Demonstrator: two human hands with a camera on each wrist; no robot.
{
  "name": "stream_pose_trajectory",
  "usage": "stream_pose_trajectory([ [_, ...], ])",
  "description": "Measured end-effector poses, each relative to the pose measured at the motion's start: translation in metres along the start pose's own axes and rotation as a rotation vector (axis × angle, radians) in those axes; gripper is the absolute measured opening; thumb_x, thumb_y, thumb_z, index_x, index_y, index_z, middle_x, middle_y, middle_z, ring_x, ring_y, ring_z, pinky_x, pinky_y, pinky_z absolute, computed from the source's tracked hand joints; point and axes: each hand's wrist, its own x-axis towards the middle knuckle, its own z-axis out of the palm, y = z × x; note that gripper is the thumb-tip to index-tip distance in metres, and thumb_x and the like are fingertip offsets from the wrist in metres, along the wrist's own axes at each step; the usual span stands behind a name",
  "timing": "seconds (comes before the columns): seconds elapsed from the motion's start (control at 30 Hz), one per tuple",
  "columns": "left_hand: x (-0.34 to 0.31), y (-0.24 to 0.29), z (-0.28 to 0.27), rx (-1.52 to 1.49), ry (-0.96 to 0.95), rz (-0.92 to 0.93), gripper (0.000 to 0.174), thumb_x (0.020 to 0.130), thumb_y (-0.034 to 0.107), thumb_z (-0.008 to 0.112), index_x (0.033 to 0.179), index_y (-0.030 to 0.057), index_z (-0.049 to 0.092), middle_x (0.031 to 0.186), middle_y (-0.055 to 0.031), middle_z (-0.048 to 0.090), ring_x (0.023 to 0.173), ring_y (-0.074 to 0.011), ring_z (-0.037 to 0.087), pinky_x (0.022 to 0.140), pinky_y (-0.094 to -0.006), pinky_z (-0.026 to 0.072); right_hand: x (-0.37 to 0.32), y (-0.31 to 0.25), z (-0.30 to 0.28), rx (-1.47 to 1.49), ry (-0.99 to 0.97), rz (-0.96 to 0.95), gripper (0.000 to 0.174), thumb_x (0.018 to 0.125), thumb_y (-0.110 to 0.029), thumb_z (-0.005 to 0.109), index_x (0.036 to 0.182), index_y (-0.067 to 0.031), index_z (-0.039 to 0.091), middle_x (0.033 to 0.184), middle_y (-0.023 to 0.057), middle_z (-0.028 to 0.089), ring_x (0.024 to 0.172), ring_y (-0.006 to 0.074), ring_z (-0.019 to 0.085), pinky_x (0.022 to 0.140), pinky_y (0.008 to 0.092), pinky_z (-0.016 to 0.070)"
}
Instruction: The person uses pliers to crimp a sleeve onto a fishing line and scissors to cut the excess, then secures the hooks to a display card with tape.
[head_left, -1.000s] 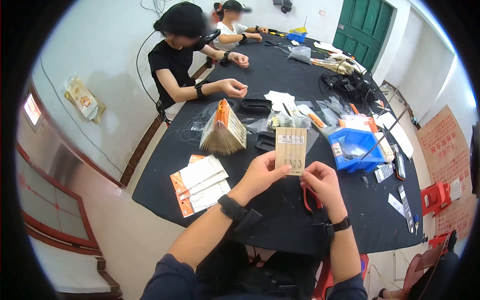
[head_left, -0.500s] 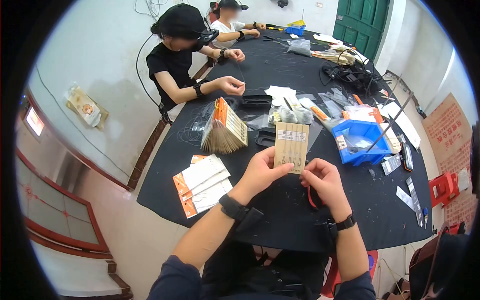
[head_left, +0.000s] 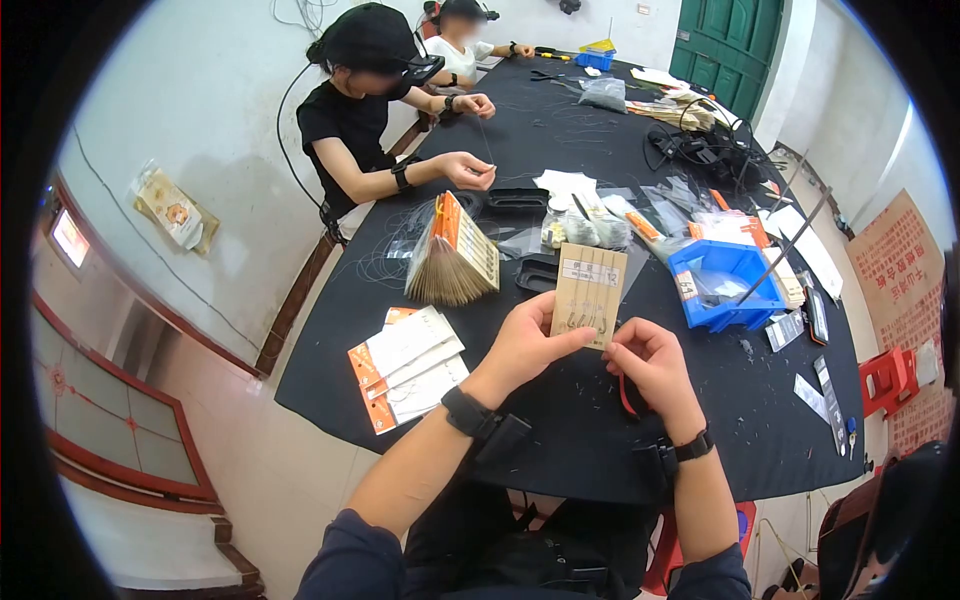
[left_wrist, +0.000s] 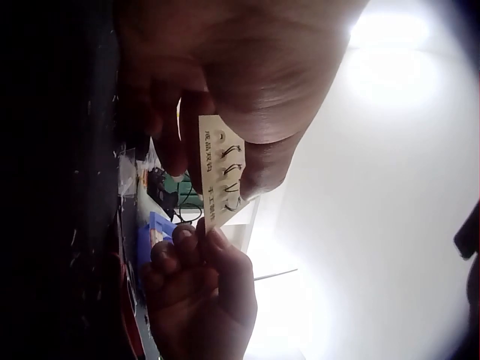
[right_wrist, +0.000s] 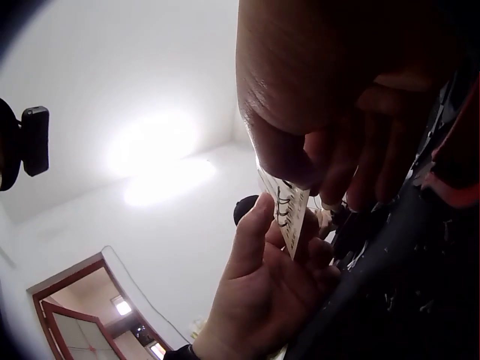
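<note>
A tan card of fishing hooks (head_left: 590,280) stands tilted up over the near part of the table, a white printed label across its upper part. Several dark hooks sit in a row along its lower end, plain in the left wrist view on the hook card (left_wrist: 217,176). My left hand (head_left: 525,345) grips its left side, thumb across the front and fingers behind. With thumb and forefinger, my right hand (head_left: 652,365) pinches the lower right corner. Below the right hand lies a red-handled tool (head_left: 627,398), mostly hidden by that hand.
White cards with orange ends (head_left: 410,365) lie left of my forearm, and a fanned stack of cards (head_left: 455,265) stands behind them. A blue bin (head_left: 725,315) sits at right, near plastic bags (head_left: 590,230). Across the table, a person (head_left: 365,130) holds a thin line.
The hook card has tilted a little, its top leaning right, and more of the hooks shows beside my left thumb. Both hands stay on it. The head view has shifted slightly.
</note>
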Motion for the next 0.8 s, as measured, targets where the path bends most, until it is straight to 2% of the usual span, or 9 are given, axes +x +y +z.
stream_pose_trajectory([
  [0.13, 0.001, -0.001, 0.000, -0.026, -0.001, -0.009, 0.043, 0.086, 0.007, 0.071, 0.124, -0.0025, 0.055, 0.116, -0.0089, 0.065, 0.102, -0.0126, 0.064, 0.090, -0.0276, 0.0521, 0.000, 0.001, 0.002, -0.028, -0.017, -0.010, 0.007, 0.088, -0.006, 0.064, 0.087, 0.0005, 0.061, 0.081, 0.0025, 0.065, 0.071, 0.0068, 0.060, 0.065, 0.0213, 0.0500],
  [0.23, 0.001, 0.000, 0.000, -0.048, 0.004, -0.039, 0.044, 0.086, 0.006, 0.072, 0.125, -0.0024, 0.054, 0.116, -0.0089, 0.064, 0.102, -0.0127, 0.064, 0.090, -0.0273, 0.0519, -0.001, -0.002, 0.003, -0.015, -0.011, -0.006, 0.007, 0.088, -0.006, 0.064, 0.086, 0.0004, 0.061, 0.080, 0.0022, 0.064, 0.070, 0.0066, 0.060, 0.064, 0.0209, 0.0495],
  [0.33, 0.001, 0.000, 0.002, -0.023, 0.000, 0.006, 0.049, 0.084, 0.009, 0.074, 0.126, -0.0020, 0.052, 0.117, -0.0087, 0.064, 0.103, -0.0125, 0.063, 0.090, -0.0275, 0.0519, -0.001, -0.002, 0.003, -0.011, -0.001, -0.020, 0.008, 0.088, -0.006, 0.065, 0.086, 0.0005, 0.061, 0.079, 0.0006, 0.063, 0.069, 0.0055, 0.059, 0.063, 0.0198, 0.0480],
  [0.53, 0.001, -0.004, 0.002, 0.242, 0.026, 0.038, 0.057, 0.080, 0.014, 0.079, 0.126, -0.0011, 0.050, 0.116, -0.0077, 0.063, 0.105, -0.0131, 0.062, 0.089, -0.0278, 0.0513, -0.002, 0.005, 0.008, -0.169, 0.009, -0.090, 0.011, 0.086, -0.009, 0.068, 0.083, 0.0006, 0.062, 0.073, -0.0005, 0.063, 0.064, 0.0026, 0.057, 0.058, 0.0189, 0.0452],
  [0.8, 0.002, -0.005, 0.000, 0.179, 0.034, 0.010, 0.051, 0.082, 0.010, 0.076, 0.125, -0.0014, 0.050, 0.115, -0.0083, 0.063, 0.104, -0.0135, 0.062, 0.090, -0.0287, 0.0511, -0.001, 0.008, 0.006, -0.109, 0.014, -0.103, 0.010, 0.085, -0.008, 0.067, 0.083, 0.0011, 0.062, 0.073, 0.0000, 0.062, 0.065, 0.0042, 0.059, 0.059, 0.0194, 0.0464],
])
